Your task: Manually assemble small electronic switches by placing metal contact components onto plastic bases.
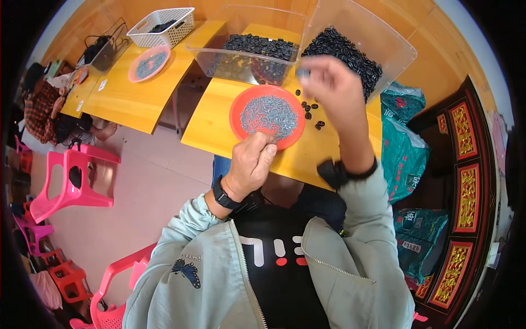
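My left hand [250,167] is curled into a fist at the near rim of a red plate [235,122]; whatever it holds is hidden by the fingers. Small silver screws [267,113] lie heaped in that plate. My right hand [338,88] is raised over the table's right part, in front of a clear bin [402,54] of small black round parts [359,57]. Its fingers are pinched and blurred, with a small dark piece [302,72] at the tips. Several loose black parts [308,115] lie on the wood between plate and right forearm.
Another clear bin [219,63] of black parts stands behind the plate. On the left table [120,93] are a pink plate [133,71] and a white basket [178,35]. Green sacks [405,159] sit at right; pink chairs [71,181] and another person [41,112] are at left.
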A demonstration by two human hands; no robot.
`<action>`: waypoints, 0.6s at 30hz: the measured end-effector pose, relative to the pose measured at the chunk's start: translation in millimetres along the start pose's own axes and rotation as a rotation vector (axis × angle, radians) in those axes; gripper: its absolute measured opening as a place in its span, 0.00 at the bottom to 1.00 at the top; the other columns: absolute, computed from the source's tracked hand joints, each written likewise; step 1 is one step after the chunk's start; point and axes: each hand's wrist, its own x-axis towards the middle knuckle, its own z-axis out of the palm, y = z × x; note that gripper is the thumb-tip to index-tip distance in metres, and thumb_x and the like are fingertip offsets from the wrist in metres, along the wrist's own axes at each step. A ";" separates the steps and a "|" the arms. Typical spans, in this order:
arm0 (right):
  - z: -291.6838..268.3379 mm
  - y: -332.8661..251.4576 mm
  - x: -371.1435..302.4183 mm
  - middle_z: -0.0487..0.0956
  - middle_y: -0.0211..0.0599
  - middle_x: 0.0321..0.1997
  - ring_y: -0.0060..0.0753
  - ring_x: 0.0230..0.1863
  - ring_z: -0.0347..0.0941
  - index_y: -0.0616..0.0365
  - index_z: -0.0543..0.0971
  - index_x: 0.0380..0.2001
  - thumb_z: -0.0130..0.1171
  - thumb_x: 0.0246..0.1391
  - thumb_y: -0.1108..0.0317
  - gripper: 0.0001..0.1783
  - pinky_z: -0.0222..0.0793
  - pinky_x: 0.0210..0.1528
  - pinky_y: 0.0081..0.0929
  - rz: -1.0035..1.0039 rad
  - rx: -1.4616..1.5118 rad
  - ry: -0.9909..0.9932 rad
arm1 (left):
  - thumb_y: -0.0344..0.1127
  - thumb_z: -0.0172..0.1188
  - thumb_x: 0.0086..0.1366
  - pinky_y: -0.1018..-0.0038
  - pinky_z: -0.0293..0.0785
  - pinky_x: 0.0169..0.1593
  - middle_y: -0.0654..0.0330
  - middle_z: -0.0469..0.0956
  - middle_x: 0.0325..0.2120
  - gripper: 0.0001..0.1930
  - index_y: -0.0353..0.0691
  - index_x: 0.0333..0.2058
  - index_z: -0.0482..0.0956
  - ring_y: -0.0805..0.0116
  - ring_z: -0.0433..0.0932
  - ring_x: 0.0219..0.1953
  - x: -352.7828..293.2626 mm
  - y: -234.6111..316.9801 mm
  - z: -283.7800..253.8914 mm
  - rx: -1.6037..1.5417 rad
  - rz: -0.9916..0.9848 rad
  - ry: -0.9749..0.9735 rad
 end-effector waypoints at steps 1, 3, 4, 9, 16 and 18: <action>-0.4 -0.4 23.2 0.73 0.27 0.25 0.15 0.26 0.69 0.67 0.75 0.41 0.59 0.46 0.75 0.16 0.67 0.30 0.15 -0.044 -0.068 0.051 | 0.28 0.51 0.58 0.68 0.68 0.28 0.50 0.71 0.21 0.04 0.33 0.30 0.70 0.53 0.72 0.23 0.8 1.5 -0.5 0.009 -0.024 0.000; -3.0 26.0 76.6 0.77 0.33 0.29 0.19 0.30 0.72 0.67 0.73 0.45 0.60 0.47 0.72 0.20 0.69 0.34 0.18 -0.198 -0.224 0.152 | 0.27 0.52 0.57 0.68 0.68 0.28 0.50 0.71 0.20 0.03 0.33 0.29 0.71 0.53 0.72 0.23 0.7 2.3 0.3 0.014 -0.048 -0.004; -2.4 28.8 89.5 0.77 0.33 0.29 0.19 0.30 0.72 0.67 0.73 0.45 0.60 0.47 0.72 0.20 0.69 0.34 0.18 -0.195 -0.228 0.153 | 0.26 0.52 0.57 0.69 0.68 0.28 0.51 0.71 0.20 0.03 0.33 0.29 0.71 0.54 0.72 0.22 -0.2 1.4 -1.0 0.011 -0.063 0.007; -7.5 38.9 90.8 0.80 0.38 0.34 0.22 0.36 0.74 0.64 0.76 0.44 0.57 0.50 0.67 0.18 0.69 0.39 0.20 -0.255 -0.481 0.099 | 0.27 0.50 0.59 0.75 0.64 0.27 0.56 0.69 0.19 0.05 0.32 0.27 0.70 0.68 0.68 0.20 -3.0 -5.2 -10.4 0.022 -0.080 0.038; -59.0 99.7 24.2 0.79 0.32 0.27 0.19 0.29 0.72 0.61 0.80 0.34 0.59 0.47 0.69 0.10 0.68 0.34 0.21 0.193 -0.638 -0.158 | 0.29 0.50 0.61 0.78 0.63 0.26 0.62 0.67 0.17 0.06 0.33 0.27 0.70 0.75 0.65 0.20 -5.1 -18.8 -11.8 -0.045 -0.185 0.059; -57.0 100.6 1.6 0.80 0.40 0.27 0.33 0.29 0.77 0.58 0.81 0.31 0.59 0.43 0.68 0.09 0.70 0.34 0.27 0.394 -0.726 -0.130 | 0.29 0.50 0.61 0.78 0.63 0.26 0.62 0.67 0.17 0.06 0.33 0.27 0.70 0.75 0.65 0.21 -5.6 -21.5 -12.4 -0.029 -0.177 0.053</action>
